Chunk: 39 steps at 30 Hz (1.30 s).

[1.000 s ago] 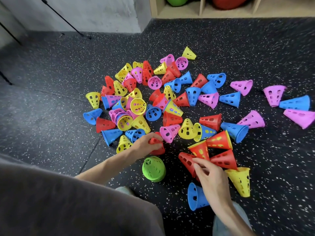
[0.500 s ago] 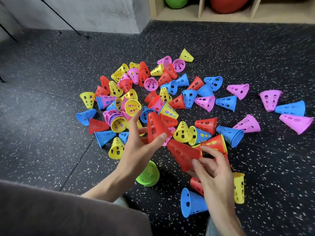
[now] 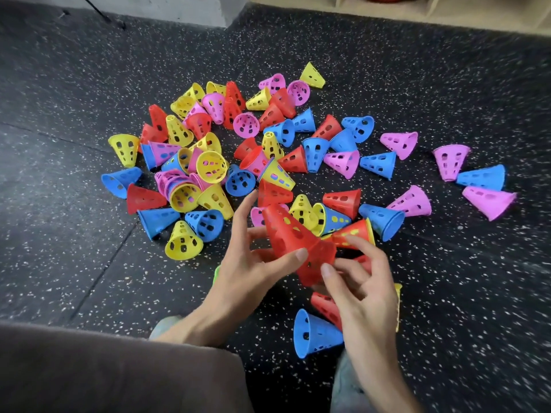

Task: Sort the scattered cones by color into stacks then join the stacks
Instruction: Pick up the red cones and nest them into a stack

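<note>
No readable writing or brand anywhere. Left hand (image 3: pixel 247 272) gripping a red cone (image 3: pixel 284 231), thumb on its near side, fingers (image 3: pixel 243 210) spread behind it, tip pointing far-left. Right hand (image 3: pixel 362 281) pinching a second red cone (image 3: pixel 316 263), thumb and curled fingers clamped on its rim, just right of the first and touching it. Both held above the speckled floor (image 3: pixel 447 308), near the scattered cones (image 3: pixel 268 150). Blue cone (image 3: pixel 313 333) lying nearest, below the right wrist.

1 head-worn wide view, facing forward and down, close over floor (image 3: pixel 447 293)
</note>
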Each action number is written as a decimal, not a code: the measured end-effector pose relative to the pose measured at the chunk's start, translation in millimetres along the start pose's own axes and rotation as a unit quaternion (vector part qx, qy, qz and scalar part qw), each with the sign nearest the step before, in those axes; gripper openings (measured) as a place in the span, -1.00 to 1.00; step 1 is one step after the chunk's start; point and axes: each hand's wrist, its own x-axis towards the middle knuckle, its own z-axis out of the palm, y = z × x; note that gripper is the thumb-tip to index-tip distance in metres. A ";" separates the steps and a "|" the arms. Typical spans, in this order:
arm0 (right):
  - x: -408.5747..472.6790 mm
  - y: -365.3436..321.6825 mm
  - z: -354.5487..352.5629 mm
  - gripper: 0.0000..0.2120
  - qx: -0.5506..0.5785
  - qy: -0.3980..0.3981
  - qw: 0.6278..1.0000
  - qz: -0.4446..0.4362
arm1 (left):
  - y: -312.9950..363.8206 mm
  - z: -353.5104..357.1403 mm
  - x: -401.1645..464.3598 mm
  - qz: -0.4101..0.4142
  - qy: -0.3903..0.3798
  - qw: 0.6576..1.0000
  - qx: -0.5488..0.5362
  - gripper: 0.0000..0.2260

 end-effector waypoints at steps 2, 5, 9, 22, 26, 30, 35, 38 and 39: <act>-0.3 2.6 -1.8 -0.57 -0.009 -0.007 1.000 -0.003 | -4.1 3.7 -1.8 -0.001 -0.018 1.000 -0.004 -0.19; -0.5 6.3 -5.5 -0.55 -0.010 -0.006 1.000 0.008 | -9.8 4.6 -2.6 0.003 -0.033 0.999 -0.008 -0.37; 1.1 9.4 -9.4 -0.61 -0.020 -0.001 1.000 0.021 | -15.7 2.2 -5.5 -0.012 -0.037 0.999 0.010 -0.58; -7.7 19.7 -26.6 -0.62 -0.073 -0.028 0.997 0.019 | -43.0 -0.3 -6.7 -0.019 -0.104 0.980 0.169 -0.41; -32.2 -1.0 -39.3 -0.68 -0.128 -0.013 0.992 0.000 | -33.2 12.5 -20.5 0.031 -0.227 0.943 0.241 -0.33; -24.4 -3.5 -37.9 -0.71 -0.127 -0.035 0.991 0.006 | -29.9 3.8 -9.6 0.054 -0.240 0.938 0.243 -0.39; -2.2 4.6 -50.7 -0.74 -0.162 -0.060 0.985 -0.004 | -49.7 8.6 0.8 0.041 -0.207 0.949 0.235 -0.40; 7.7 11.3 -59.9 -0.69 -0.200 -0.057 0.978 0.006 | -59.2 12.1 4.5 0.031 -0.189 0.952 0.238 -0.40; 9.0 14.2 -61.3 -0.66 -0.217 -0.059 0.974 0.007 | -61.7 10.9 4.2 0.028 -0.180 0.953 0.241 -0.40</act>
